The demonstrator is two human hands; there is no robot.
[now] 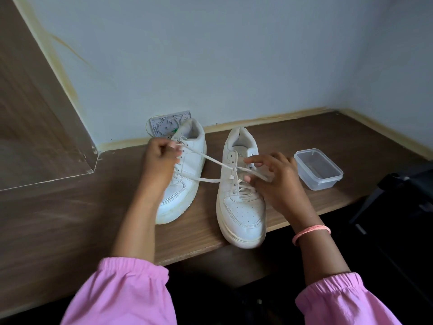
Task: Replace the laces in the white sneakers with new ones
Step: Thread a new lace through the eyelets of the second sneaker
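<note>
Nearest me, the pink sleeves [126,294] framed the view, and a pink band [310,232] sat on my right wrist. Just beyond, the right sneaker [242,202] stood with its toe overhanging the near edge of the wooden desk [70,219]; I judged that a hard pull on the lace [212,161] could drag or tip it off that edge, since nothing pinned the shoe down. My right hand [274,181] hovered over that shoe's eyelets with its fingers curled, thumb and fingertips seeming to pinch a length of lace at the shoe's right side, though the exact contact was too small to confirm. The lace ran taut from the right shoe's upper eyelets leftward and farther away to my left hand [159,160], whose fingers were curled and pinching the lace end above the left sneaker [185,177]. A second strand crossed lower between the two shoes. I judged the pinched end could slip, or the strand could snag on the left sneaker. An empty clear plastic container [317,168] sat right of the shoes, and a small white card [167,124] leaned against the far wall [210,55].
</note>
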